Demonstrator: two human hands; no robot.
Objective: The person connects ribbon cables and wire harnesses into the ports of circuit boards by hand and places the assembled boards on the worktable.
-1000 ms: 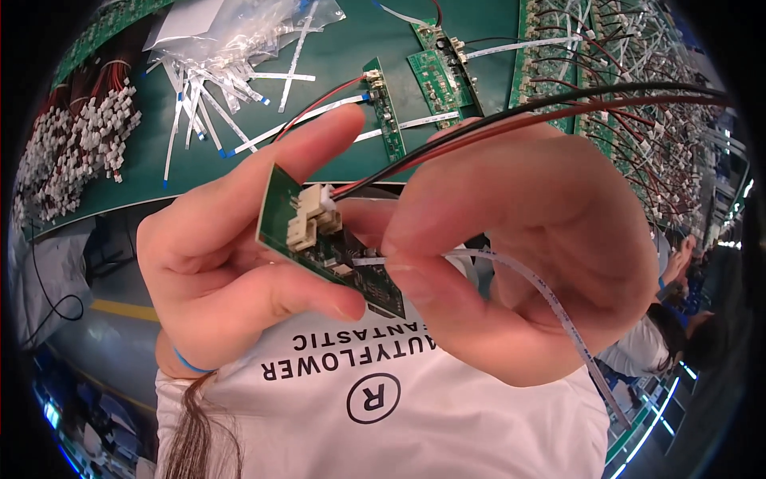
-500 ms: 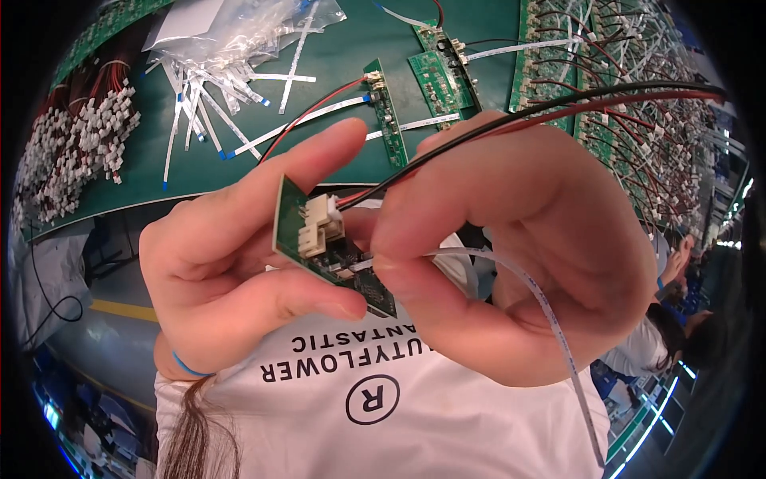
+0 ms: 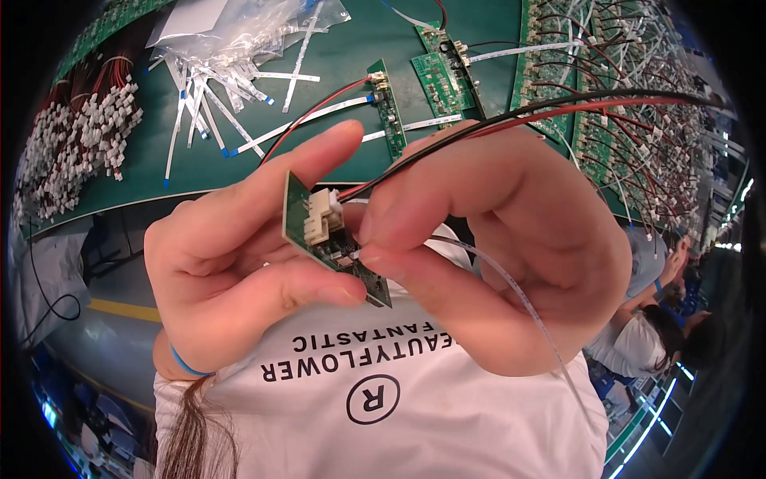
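Note:
Between the thumb and fingers of my left hand (image 3: 231, 247) is a small green circuit board (image 3: 297, 209), tilted, its component side facing right. Cream connector sockets (image 3: 322, 217) stand on it, and a red and black wire pair (image 3: 495, 124) runs from the upper one over my right hand. My right hand (image 3: 511, 247) pinches the end of a white flat ribbon cable (image 3: 511, 281) right at the board, beside the sockets. The cable's free length curves down to the right. Fingertips hide the cable's tip, so I cannot tell whether it sits in its connector.
On the green mat (image 3: 239, 172) lie white ribbon cables (image 3: 209, 112) spilling from a clear bag (image 3: 263, 36). Bundled wires with white plugs (image 3: 88, 128) are at far left. Wired boards (image 3: 391, 112) lie ahead, with rows of more boards (image 3: 550, 80) at right. Another person (image 3: 646, 339) sits at right.
My right hand has moved slightly left, bringing the ribbon cable's pinched end closer against the board. The board has shifted a little to the right and turned slightly.

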